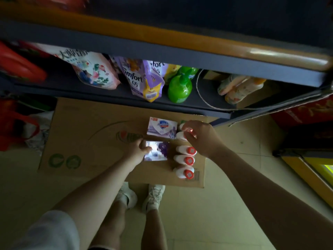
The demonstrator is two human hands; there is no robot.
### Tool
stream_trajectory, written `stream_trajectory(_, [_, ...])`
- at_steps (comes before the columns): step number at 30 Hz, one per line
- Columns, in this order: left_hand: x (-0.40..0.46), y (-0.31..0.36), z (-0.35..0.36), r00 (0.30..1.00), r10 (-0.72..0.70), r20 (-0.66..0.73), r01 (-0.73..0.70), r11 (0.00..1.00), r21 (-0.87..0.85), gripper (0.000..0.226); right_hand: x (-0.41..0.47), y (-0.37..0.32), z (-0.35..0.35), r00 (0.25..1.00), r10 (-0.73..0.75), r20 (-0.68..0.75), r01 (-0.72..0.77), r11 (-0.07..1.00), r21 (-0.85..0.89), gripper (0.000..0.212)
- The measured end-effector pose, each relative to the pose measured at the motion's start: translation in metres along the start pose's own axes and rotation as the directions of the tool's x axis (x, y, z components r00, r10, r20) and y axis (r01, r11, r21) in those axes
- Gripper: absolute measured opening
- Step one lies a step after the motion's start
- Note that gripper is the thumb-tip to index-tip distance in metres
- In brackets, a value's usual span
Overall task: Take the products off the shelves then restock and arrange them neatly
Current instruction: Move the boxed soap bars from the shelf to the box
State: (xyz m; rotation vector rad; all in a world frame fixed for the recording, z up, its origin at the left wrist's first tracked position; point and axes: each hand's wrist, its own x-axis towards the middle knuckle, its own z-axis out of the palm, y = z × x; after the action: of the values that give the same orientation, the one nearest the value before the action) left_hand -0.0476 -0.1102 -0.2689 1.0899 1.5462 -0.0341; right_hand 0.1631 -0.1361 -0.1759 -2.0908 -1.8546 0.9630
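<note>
Head view, looking down past dim shelving to a flattened cardboard sheet on a tiled floor. Left hand curled round the near-left edge of a purple soap box, thumb over its bright top face, box lying on the cardboard. Second purple soap box just beyond it, flat on the cardboard, apart from both hands. Right hand arched over the far end of a row of white bottles with red caps, fingertips pinching the cap end of the farthest visible bottle; three more bottles of the row lying side by side nearer the feet, caps pointing right. Lowest shelf above the cardboard carrying a floral pouch, purple Comfort pouches, green pump bottles and pale bottles lying at the right end. Red bags at the left edge, blurred. White shoes side by side at the near edge of the cardboard, toes touching or overlapping it.
</note>
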Motion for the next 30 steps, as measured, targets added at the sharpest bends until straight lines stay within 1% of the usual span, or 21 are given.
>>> stream_trajectory(4, [0.018, -0.002, 0.010, 0.996, 0.004, -0.086, -0.003, 1.000, 0.009, 0.056, -0.003, 0.013, 0.006, 1.000, -0.008, -0.030, 0.009, 1.000, 0.020, 0.017])
stream_trajectory(6, [0.027, -0.003, 0.015, 0.995, 0.013, -0.099, -0.015, 1.000, -0.012, 0.050, -0.004, 0.018, 0.008, 1.000, -0.007, -0.020, 0.007, 1.000, 0.028, 0.017])
stream_trajectory(8, [0.027, 0.001, 0.019, 0.995, 0.020, -0.097, -0.021, 1.000, -0.001, 0.040, -0.006, 0.019, 0.006, 1.000, -0.011, -0.007, 0.011, 0.999, 0.036, 0.017])
stream_trajectory(11, [0.018, 0.008, 0.017, 0.998, 0.045, -0.049, -0.045, 0.999, -0.001, 0.042, -0.008, 0.011, -0.003, 0.999, -0.029, -0.030, 0.030, 0.999, 0.038, 0.017])
stream_trajectory(14, [-0.001, 0.023, -0.005, 0.990, 0.125, -0.069, -0.119, 0.990, 0.077, 0.048, -0.006, -0.011, -0.023, 0.991, -0.104, -0.087, 0.109, 0.993, 0.047, 0.018])
stream_trajectory(16, [-0.019, 0.042, -0.031, 0.962, 0.250, -0.111, -0.230, 0.959, 0.166, 0.045, 0.001, -0.033, -0.040, 0.971, -0.186, -0.148, 0.196, 0.979, 0.059, 0.016])
stream_trajectory(18, [-0.041, 0.067, -0.062, 0.891, 0.428, -0.148, -0.387, 0.890, 0.240, 0.042, 0.010, -0.058, -0.057, 0.936, -0.256, -0.241, 0.281, 0.956, 0.077, 0.015])
stream_trajectory(20, [-0.067, 0.092, -0.095, 0.767, 0.616, -0.177, -0.548, 0.773, 0.320, 0.040, 0.021, -0.085, -0.073, 0.893, -0.301, -0.334, 0.348, 0.933, 0.089, 0.015])
stream_trajectory(21, [-0.079, 0.103, -0.112, 0.690, 0.699, -0.185, -0.603, 0.698, 0.387, 0.038, 0.027, -0.099, -0.081, 0.871, -0.311, -0.381, 0.373, 0.923, 0.097, 0.015])
stream_trajectory(22, [-0.092, 0.115, -0.129, 0.612, 0.768, -0.190, -0.625, 0.617, 0.479, 0.036, 0.033, -0.113, -0.089, 0.850, -0.308, -0.428, 0.385, 0.917, 0.105, 0.016])
stream_trajectory(23, [-0.102, 0.124, -0.146, 0.532, 0.824, -0.196, -0.617, 0.536, 0.577, 0.034, 0.041, -0.126, -0.096, 0.828, -0.300, -0.473, 0.391, 0.915, 0.104, 0.017])
stream_trajectory(25, [-0.115, 0.141, -0.177, 0.382, 0.903, -0.197, -0.551, 0.393, 0.736, 0.037, 0.059, -0.149, -0.107, 0.771, -0.312, -0.555, 0.400, 0.916, 0.042, 0.019])
stream_trajectory(26, [-0.117, 0.149, -0.190, 0.342, 0.920, -0.191, -0.498, 0.349, 0.794, 0.039, 0.069, -0.159, -0.111, 0.746, -0.332, -0.577, 0.390, 0.920, -0.025, 0.022])
stream_trajectory(27, [-0.118, 0.157, -0.201, 0.329, 0.926, -0.185, -0.437, 0.322, 0.840, 0.042, 0.081, -0.169, -0.114, 0.729, -0.356, -0.585, 0.363, 0.925, -0.112, 0.027])
stream_trajectory(28, [-0.118, 0.165, -0.211, 0.342, 0.922, -0.182, -0.380, 0.312, 0.871, 0.046, 0.093, -0.177, -0.118, 0.730, -0.378, -0.569, 0.319, 0.925, -0.206, 0.033])
stream_trajectory(29, [-0.115, 0.174, -0.219, 0.362, 0.915, -0.176, -0.344, 0.307, 0.887, 0.052, 0.104, -0.184, -0.121, 0.765, -0.378, -0.521, 0.264, 0.922, -0.282, 0.038])
stream_trajectory(30, [-0.113, 0.182, -0.226, 0.391, 0.905, -0.168, -0.332, 0.309, 0.891, 0.057, 0.115, -0.190, -0.124, 0.817, -0.355, -0.454, 0.214, 0.918, -0.333, 0.042])
